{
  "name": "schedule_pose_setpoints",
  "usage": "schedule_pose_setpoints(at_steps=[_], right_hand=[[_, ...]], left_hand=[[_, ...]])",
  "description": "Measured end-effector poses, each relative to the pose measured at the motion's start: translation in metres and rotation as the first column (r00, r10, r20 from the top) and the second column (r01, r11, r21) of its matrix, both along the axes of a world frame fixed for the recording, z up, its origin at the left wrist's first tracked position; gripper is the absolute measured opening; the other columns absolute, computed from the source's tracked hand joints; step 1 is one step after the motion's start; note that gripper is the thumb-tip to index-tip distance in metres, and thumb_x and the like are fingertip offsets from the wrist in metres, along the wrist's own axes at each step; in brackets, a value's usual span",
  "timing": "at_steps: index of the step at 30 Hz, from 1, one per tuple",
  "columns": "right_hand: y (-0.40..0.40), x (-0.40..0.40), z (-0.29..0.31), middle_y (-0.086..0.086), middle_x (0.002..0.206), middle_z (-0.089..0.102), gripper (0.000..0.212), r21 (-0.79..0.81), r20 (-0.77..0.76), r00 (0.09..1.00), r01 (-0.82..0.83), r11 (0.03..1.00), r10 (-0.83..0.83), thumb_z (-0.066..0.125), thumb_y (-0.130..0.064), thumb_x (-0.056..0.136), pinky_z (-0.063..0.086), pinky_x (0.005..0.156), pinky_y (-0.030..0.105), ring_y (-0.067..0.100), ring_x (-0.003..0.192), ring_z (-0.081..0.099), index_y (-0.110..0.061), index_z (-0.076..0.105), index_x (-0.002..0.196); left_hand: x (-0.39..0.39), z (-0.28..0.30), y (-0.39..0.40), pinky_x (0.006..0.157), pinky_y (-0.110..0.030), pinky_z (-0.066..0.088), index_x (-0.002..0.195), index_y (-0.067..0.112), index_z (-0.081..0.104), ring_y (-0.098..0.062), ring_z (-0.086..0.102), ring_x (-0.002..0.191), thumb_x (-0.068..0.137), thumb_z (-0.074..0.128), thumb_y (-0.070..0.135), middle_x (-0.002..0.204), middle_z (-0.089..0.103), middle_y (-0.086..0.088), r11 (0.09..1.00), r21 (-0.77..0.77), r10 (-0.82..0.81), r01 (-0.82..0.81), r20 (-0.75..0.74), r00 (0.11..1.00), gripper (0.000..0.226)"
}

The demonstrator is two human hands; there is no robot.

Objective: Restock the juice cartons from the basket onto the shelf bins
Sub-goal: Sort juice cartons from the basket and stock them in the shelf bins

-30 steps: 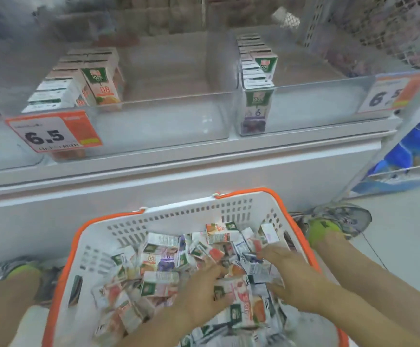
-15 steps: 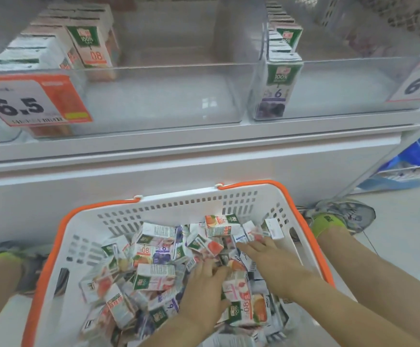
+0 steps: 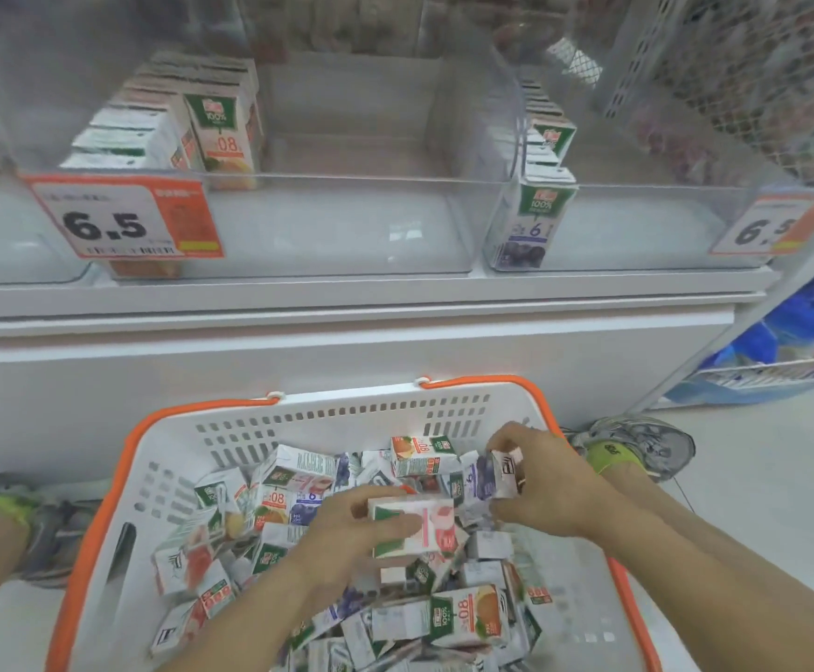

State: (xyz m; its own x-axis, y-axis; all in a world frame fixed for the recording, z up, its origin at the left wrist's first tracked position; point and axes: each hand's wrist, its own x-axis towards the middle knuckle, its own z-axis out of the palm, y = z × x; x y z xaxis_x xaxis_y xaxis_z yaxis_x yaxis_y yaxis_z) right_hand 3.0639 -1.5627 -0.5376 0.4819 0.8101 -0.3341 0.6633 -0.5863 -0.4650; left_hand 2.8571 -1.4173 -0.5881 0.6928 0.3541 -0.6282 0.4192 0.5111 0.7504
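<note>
A white basket with an orange rim stands on the floor below the shelf, full of small juice cartons lying in a heap. My left hand grips a pink-and-white carton lifted slightly above the heap. My right hand pinches a purple grape carton near the basket's far right side. On the shelf, a clear bin holds orange cartons at its left. The neighbouring bin holds a row of grape cartons along its left wall.
Price tags reading 6.5 hang on the bin fronts, one tag at the left and another tag at the right. My shoes flank the basket. A low wire rack with blue packs stands at the right.
Both hands have come up out of the heap, each now holding a carton: the left a pink one, the right a purple one. The camera view shifted upward slightly.
</note>
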Motion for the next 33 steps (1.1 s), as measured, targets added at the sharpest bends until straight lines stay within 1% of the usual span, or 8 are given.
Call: schedule_pose_setpoints(at_steps=[3, 7, 13, 17, 22, 26, 30, 33], right_hand=[[0.005, -0.002, 0.045, -0.014, 0.104, 0.059, 0.051, 0.185, -0.118, 0.99, 0.094, 0.978, -0.073, 0.087, -0.024, 0.063, 0.054, 0.061, 0.029, 0.016, 0.072, 0.067, -0.028, 0.056, 0.103], [0.009, -0.007, 0.111, -0.015, 0.1, 0.063, 0.049, 0.356, -0.228, 0.972, 0.144, 0.923, -0.063, 0.083, -0.001, 0.063, 0.058, 0.06, 0.039, 0.011, 0.075, 0.069, -0.025, 0.06, 0.1], [0.018, -0.017, 0.184, 0.007, 0.105, 0.068, 0.057, 0.619, -0.549, 0.831, 0.335, 0.71, 0.086, 0.082, 0.015, 0.06, 0.059, 0.072, 0.03, 0.023, 0.085, 0.072, -0.006, 0.055, 0.105], [0.031, -0.037, 0.194, 0.006, 0.104, 0.074, 0.059, 0.696, -0.616, 0.769, 0.428, 0.577, 0.173, 0.081, 0.005, 0.051, 0.059, 0.069, 0.031, 0.026, 0.092, 0.073, -0.006, 0.053, 0.102], [0.043, -0.048, 0.174, 0.012, 0.116, 0.07, 0.059, 0.628, -0.668, 0.709, 0.373, 0.683, 0.227, 0.088, 0.006, 0.06, 0.059, 0.075, 0.036, 0.031, 0.103, 0.07, 0.0, 0.049, 0.104], [0.044, -0.029, 0.171, 0.007, 0.122, 0.068, 0.067, 0.522, -0.65, 0.745, 0.294, 0.8, 0.151, 0.089, -0.037, 0.067, 0.056, 0.091, 0.042, 0.03, 0.112, 0.065, -0.018, 0.059, 0.124], [0.051, -0.03, 0.18, 0.002, 0.116, 0.068, 0.069, 0.481, -0.448, 0.867, 0.03, 0.876, 0.216, 0.079, -0.025, 0.083, 0.054, 0.095, 0.04, 0.022, 0.109, 0.066, -0.039, 0.044, 0.141], [0.048, -0.031, 0.197, -0.006, 0.11, 0.067, 0.066, 0.417, -0.232, 0.932, -0.164, 0.894, 0.279, 0.076, -0.03, 0.086, 0.056, 0.087, 0.034, 0.019, 0.099, 0.066, -0.054, 0.042, 0.138]], left_hand=[[0.0, 0.036, 0.005, 0.084, -0.043, 0.058, 0.111, 0.007, 0.071, -0.03, 0.071, 0.097, 0.072, 0.081, 0.012, 0.113, 0.071, -0.02, 0.99, -0.139, 0.019, -0.006, 0.093, 0.995, 0.041], [0.002, 0.101, 0.021, 0.06, -0.026, 0.048, 0.114, 0.005, 0.067, -0.015, 0.066, 0.073, 0.085, 0.069, 0.012, 0.097, 0.073, -0.011, 0.989, -0.114, -0.076, 0.097, 0.178, 0.981, 0.029], [0.008, 0.209, 0.058, 0.072, -0.035, 0.037, 0.111, 0.013, 0.072, -0.019, 0.055, 0.074, 0.065, 0.077, 0.053, 0.081, 0.064, -0.011, 0.931, 0.255, -0.289, 0.262, 0.078, 0.954, 0.062], [0.009, 0.248, 0.065, 0.074, -0.035, 0.037, 0.111, 0.03, 0.074, -0.026, 0.05, 0.079, 0.065, 0.07, 0.072, 0.087, 0.056, -0.014, 0.885, 0.315, -0.393, 0.343, 0.11, 0.913, 0.062], [0.011, 0.235, 0.063, 0.078, -0.041, 0.033, 0.101, 0.013, 0.075, -0.032, 0.054, 0.087, 0.07, 0.079, 0.047, 0.105, 0.065, -0.033, 0.949, 0.285, -0.189, 0.133, 0.177, 0.966, 0.046], [0.017, 0.224, 0.067, 0.068, -0.036, 0.043, 0.1, 0.006, 0.069, -0.026, 0.066, 0.073, 0.065, 0.079, 0.051, 0.092, 0.073, -0.023, 0.892, 0.428, -0.21, 0.144, 0.111, 0.971, 0.058], [0.024, 0.23, 0.059, 0.051, -0.022, 0.039, 0.092, 0.008, 0.068, -0.014, 0.057, 0.053, 0.08, 0.079, 0.04, 0.066, 0.065, -0.005, 0.795, 0.558, -0.33, 0.236, 0.072, 0.941, 0.036], [0.024, 0.234, 0.056, 0.06, -0.027, 0.036, 0.088, 0.01, 0.068, -0.015, 0.052, 0.058, 0.075, 0.077, 0.057, 0.069, 0.059, -0.002, 0.742, 0.608, -0.392, 0.284, 0.05, 0.918, 0.049]])
